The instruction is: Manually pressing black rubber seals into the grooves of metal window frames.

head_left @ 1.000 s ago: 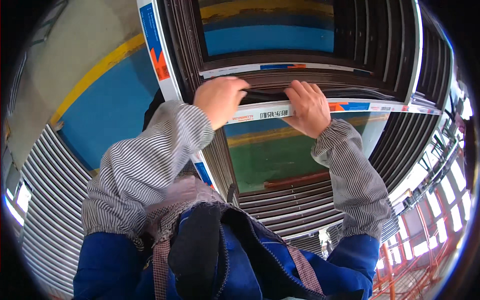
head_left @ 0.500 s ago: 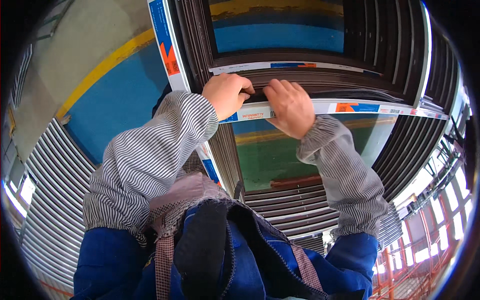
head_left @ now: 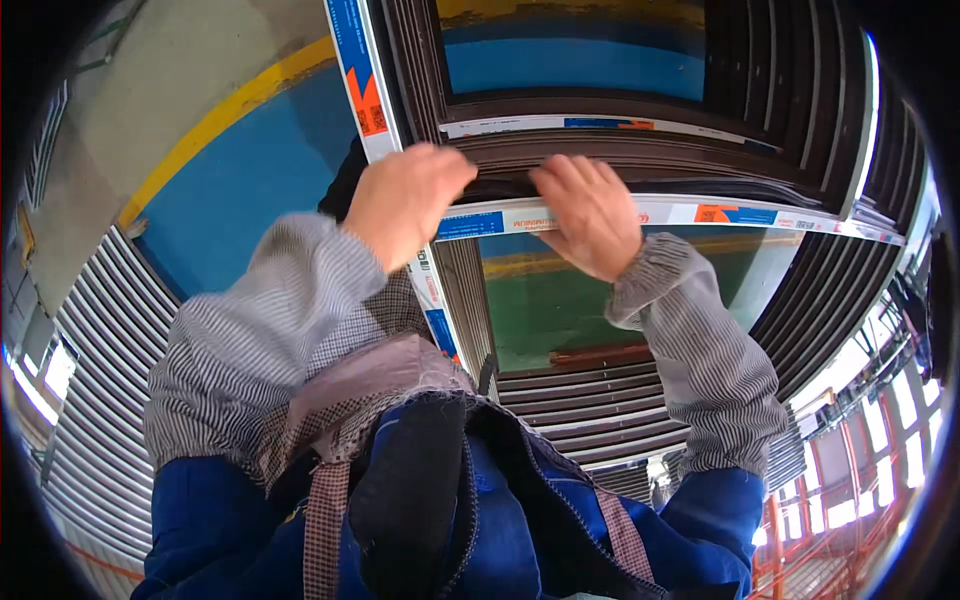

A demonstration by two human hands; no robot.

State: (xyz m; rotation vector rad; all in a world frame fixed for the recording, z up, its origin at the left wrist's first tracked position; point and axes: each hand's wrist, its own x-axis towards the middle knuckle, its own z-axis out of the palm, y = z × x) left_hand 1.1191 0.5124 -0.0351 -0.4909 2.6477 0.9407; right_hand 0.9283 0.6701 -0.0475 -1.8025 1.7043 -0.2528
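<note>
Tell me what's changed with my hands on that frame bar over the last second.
The right hand slid left along the white cross bar, closing toward the left hand, which stayed near the corner. Both remain pressed on the bar; the frame itself hasn't shifted.

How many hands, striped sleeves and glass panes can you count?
Hands: 2, the left hand and the right hand, both on the white bar
Striped sleeves: 2
Glass panes: 2
Total: 6
</note>
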